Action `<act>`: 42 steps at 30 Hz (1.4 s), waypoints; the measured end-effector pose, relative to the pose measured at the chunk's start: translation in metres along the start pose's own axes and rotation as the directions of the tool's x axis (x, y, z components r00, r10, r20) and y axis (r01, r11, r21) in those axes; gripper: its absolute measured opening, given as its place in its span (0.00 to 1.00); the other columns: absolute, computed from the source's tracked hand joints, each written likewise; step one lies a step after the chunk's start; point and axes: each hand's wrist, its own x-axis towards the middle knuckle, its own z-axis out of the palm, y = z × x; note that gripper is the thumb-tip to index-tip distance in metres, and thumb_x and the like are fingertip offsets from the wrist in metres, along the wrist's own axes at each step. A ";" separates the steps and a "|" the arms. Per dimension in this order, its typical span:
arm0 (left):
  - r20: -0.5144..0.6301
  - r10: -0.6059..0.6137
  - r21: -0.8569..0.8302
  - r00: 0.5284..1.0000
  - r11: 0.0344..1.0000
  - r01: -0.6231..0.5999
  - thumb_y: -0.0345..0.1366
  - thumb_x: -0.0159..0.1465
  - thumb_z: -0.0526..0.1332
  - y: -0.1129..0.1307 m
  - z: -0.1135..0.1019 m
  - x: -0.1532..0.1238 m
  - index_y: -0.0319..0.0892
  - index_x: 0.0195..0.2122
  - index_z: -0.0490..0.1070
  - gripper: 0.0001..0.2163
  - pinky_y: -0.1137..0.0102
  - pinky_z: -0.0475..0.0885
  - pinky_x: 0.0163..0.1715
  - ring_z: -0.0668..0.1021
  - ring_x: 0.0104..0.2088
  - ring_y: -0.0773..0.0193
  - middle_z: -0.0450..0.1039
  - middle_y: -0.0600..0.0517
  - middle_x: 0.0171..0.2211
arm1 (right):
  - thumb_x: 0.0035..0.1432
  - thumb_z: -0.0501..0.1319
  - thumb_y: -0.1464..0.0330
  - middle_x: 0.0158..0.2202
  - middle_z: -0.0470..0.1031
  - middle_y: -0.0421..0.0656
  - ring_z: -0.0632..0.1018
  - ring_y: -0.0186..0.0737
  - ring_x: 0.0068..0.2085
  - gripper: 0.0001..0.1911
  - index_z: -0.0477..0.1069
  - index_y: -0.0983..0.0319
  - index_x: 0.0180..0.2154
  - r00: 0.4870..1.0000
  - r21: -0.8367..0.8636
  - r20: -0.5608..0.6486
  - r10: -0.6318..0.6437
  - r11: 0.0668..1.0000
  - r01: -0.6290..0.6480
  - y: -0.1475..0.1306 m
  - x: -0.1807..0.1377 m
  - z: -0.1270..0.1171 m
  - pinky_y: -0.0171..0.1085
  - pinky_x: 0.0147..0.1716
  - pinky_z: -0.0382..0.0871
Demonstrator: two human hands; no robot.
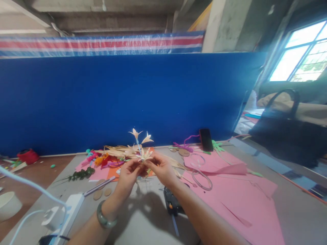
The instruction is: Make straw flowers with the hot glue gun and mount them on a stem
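Observation:
My left hand and my right hand meet above the grey table, fingers pinched together on a small pale paper flower. Two more pale paper blossoms rise from it on a thin blue stem. A green bangle circles my left wrist. Behind the hands lies a heap of pale paper leaves.
Pink paper sheets cover the table's right side, with a clear tape ring on them. A black glue gun lies under my right forearm. A white power strip, green sprig, black phone and dark bag are around.

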 end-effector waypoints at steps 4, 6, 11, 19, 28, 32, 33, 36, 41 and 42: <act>0.008 -0.039 -0.003 0.999 0.999 0.039 0.40 0.49 0.72 0.003 0.000 -0.001 0.38 0.34 0.76 0.14 0.70 0.75 0.26 0.78 0.23 0.64 0.78 0.49 0.26 | 0.54 0.64 0.63 0.25 0.67 0.40 0.68 0.35 0.28 0.10 0.73 0.60 0.24 0.997 -0.102 0.004 -0.078 0.992 0.078 -0.008 0.000 -0.003 0.35 0.26 0.61; 0.038 -0.045 0.006 0.998 0.999 0.045 0.40 0.51 0.71 0.002 -0.001 -0.001 0.38 0.35 0.77 0.14 0.70 0.75 0.27 0.78 0.24 0.64 0.79 0.49 0.27 | 0.54 0.64 0.64 0.26 0.66 0.40 0.66 0.34 0.27 0.10 0.73 0.61 0.25 0.996 -0.123 0.013 -0.093 0.988 0.094 -0.009 0.000 -0.003 0.34 0.26 0.59; 0.057 -0.047 0.029 0.997 0.999 0.045 0.40 0.51 0.71 -0.001 -0.004 -0.001 0.38 0.37 0.77 0.15 0.70 0.75 0.27 0.78 0.25 0.64 0.79 0.47 0.29 | 0.54 0.65 0.65 0.31 0.67 0.41 0.69 0.36 0.32 0.07 0.74 0.61 0.26 0.996 -0.100 0.013 -0.093 0.991 0.094 -0.005 0.001 -0.003 0.34 0.29 0.62; 0.033 -0.059 -0.045 0.998 0.997 0.060 0.37 0.47 0.73 -0.003 -0.002 -0.001 0.38 0.36 0.77 0.16 0.67 0.76 0.27 0.79 0.25 0.62 0.80 0.47 0.28 | 0.53 0.65 0.65 0.28 0.66 0.39 0.68 0.34 0.29 0.09 0.72 0.61 0.24 0.999 -0.037 0.004 -0.047 0.998 0.047 -0.006 0.002 -0.005 0.34 0.29 0.62; 0.030 -0.077 -0.104 0.997 0.991 0.080 0.35 0.45 0.74 -0.005 -0.002 0.000 0.38 0.36 0.77 0.17 0.68 0.77 0.27 0.80 0.25 0.62 0.80 0.49 0.26 | 0.52 0.66 0.63 0.30 0.68 0.40 0.71 0.35 0.32 0.09 0.74 0.62 0.27 1.000 0.021 0.015 0.005 1.000 -0.006 0.000 0.002 -0.004 0.35 0.31 0.65; 0.017 -0.049 -0.116 0.999 0.992 0.050 0.34 0.46 0.74 -0.006 -0.002 0.001 0.38 0.35 0.77 0.15 0.69 0.77 0.28 0.81 0.27 0.61 0.80 0.48 0.27 | 0.52 0.66 0.63 0.31 0.68 0.40 0.72 0.35 0.33 0.08 0.74 0.61 0.27 1.000 0.007 0.010 -0.004 1.000 0.003 0.003 0.001 -0.003 0.35 0.33 0.66; 0.013 -0.043 -0.117 0.999 0.992 0.044 0.34 0.46 0.74 -0.005 -0.002 0.000 0.37 0.35 0.77 0.15 0.69 0.77 0.28 0.81 0.28 0.61 0.80 0.48 0.28 | 0.52 0.66 0.63 0.31 0.68 0.40 0.71 0.35 0.33 0.09 0.74 0.61 0.26 1.000 0.001 0.012 -0.007 1.000 0.007 0.002 0.001 -0.004 0.35 0.33 0.66; 0.004 -0.043 -0.118 0.999 0.992 0.043 0.34 0.46 0.74 -0.005 -0.001 0.000 0.37 0.34 0.77 0.14 0.69 0.77 0.28 0.81 0.28 0.61 0.80 0.48 0.28 | 0.53 0.66 0.63 0.30 0.68 0.40 0.71 0.36 0.32 0.09 0.73 0.61 0.26 1.000 -0.025 0.015 -0.019 1.000 0.019 0.000 0.001 -0.005 0.35 0.33 0.66; 0.008 -0.027 -0.121 1.000 0.992 0.027 0.33 0.46 0.74 -0.007 -0.002 -0.001 0.38 0.35 0.76 0.15 0.69 0.77 0.27 0.80 0.26 0.63 0.80 0.49 0.27 | 0.53 0.66 0.63 0.30 0.68 0.40 0.71 0.36 0.33 0.09 0.73 0.61 0.25 1.000 -0.039 0.005 -0.026 0.999 0.026 -0.003 -0.001 -0.002 0.36 0.34 0.65; 0.010 -0.019 -0.120 1.000 0.993 0.020 0.33 0.46 0.74 -0.007 -0.002 -0.001 0.38 0.35 0.76 0.15 0.69 0.76 0.27 0.79 0.25 0.64 0.80 0.49 0.27 | 0.53 0.66 0.63 0.30 0.68 0.40 0.71 0.36 0.32 0.10 0.73 0.61 0.25 1.000 -0.033 -0.002 -0.028 0.999 0.028 -0.003 -0.001 -0.002 0.36 0.33 0.65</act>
